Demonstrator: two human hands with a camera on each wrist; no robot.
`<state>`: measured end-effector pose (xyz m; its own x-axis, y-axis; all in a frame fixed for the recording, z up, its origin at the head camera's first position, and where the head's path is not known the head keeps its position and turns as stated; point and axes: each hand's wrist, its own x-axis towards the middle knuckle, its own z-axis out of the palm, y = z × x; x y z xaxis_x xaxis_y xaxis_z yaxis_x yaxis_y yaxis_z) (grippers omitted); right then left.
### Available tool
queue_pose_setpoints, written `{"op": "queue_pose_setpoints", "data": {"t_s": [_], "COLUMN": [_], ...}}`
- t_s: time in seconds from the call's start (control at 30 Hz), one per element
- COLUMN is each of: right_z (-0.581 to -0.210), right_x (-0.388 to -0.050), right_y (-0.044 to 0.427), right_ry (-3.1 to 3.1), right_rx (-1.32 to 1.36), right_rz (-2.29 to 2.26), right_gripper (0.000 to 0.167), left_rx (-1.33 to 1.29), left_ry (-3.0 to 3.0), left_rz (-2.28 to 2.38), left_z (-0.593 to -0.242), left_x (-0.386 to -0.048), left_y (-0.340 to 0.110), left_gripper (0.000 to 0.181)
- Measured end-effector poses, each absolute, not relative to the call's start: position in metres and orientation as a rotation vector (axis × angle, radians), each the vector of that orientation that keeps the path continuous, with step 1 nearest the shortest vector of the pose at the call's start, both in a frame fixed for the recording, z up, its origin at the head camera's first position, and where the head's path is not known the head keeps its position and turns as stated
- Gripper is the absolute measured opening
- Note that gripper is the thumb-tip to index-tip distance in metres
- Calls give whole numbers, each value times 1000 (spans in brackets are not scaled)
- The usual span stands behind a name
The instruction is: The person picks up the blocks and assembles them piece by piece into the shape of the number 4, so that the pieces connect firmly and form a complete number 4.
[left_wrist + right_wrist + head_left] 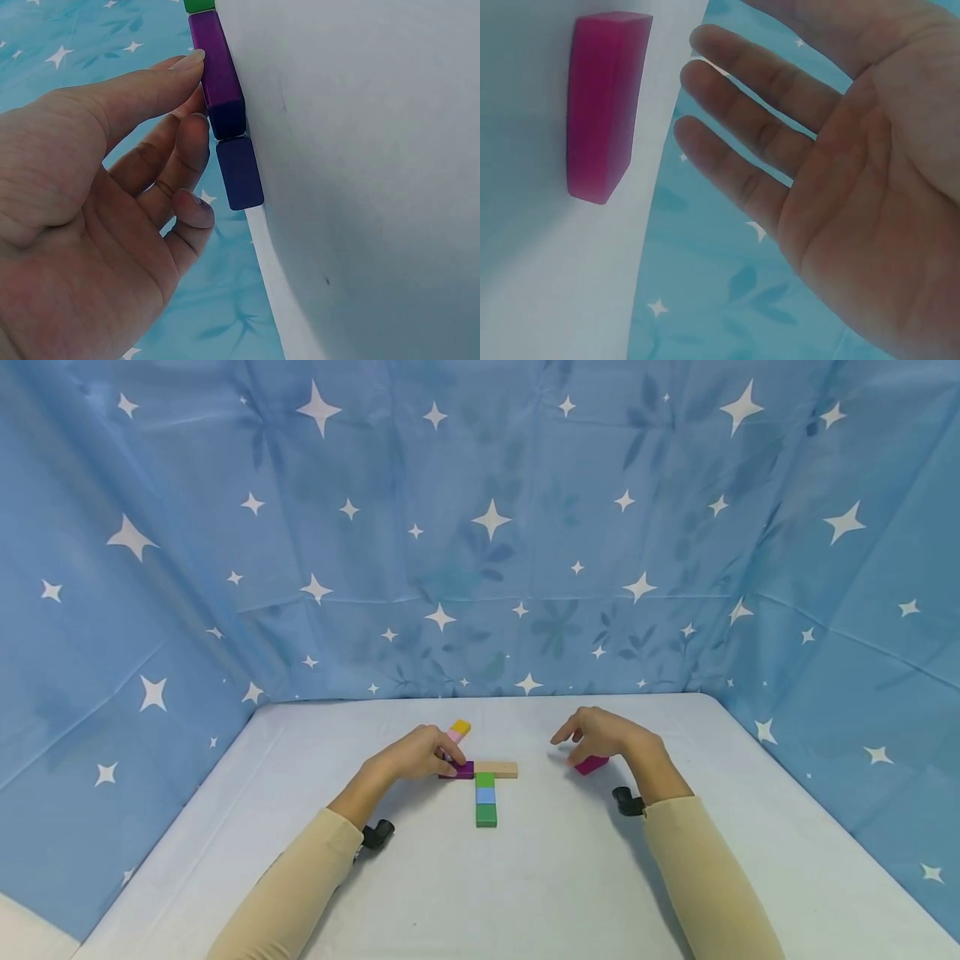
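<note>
My left hand (418, 752) is at the left end of a small row of blocks, pinching a purple block (465, 770) between thumb and fingers. In the left wrist view the thumb tip lies on the side of the purple block (217, 67), and the other fingers curl behind it, partly hidden. End to end with it is a dark blue-violet block (240, 172). My right hand (603, 733) hovers at the right with its fingers extended. Beneath it a magenta block (592, 764) sits on the table; the right wrist view shows this magenta block (604, 105) apart from the fingers.
A plain wooden block (496, 769) touches the purple one's right side. Below it runs a column of a light green block (485, 780), a blue block (486, 796) and a darker green block (486, 816). Behind my left hand lies a yellow block (461, 727) beside a pink block (453, 737).
</note>
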<state>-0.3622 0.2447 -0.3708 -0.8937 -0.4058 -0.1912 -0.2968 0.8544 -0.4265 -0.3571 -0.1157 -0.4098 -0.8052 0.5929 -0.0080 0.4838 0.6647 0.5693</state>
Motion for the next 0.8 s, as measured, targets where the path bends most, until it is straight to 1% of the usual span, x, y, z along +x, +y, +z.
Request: {"op": "queue_pose_setpoints", "data": {"t_s": [0.13,0.4,0.8], "right_z": [-369,-369,-375], "right_x": [-360,-357,-360], "right_y": [247,253,252], "right_ry": [2749,2724,2689], "right_rx": [-516,-396,-409], "right_rz": [-549,-524,-511], "right_gripper": [38,39,34], "left_rx": [873,848,853], "left_ry": [2685,2681,2674], "left_rz": [837,844,862], "left_z": [-410,-408,-410], "left_x": [-357,-356,-358], "left_y": [-116,-115,-116], "left_gripper": [18,19,18]}}
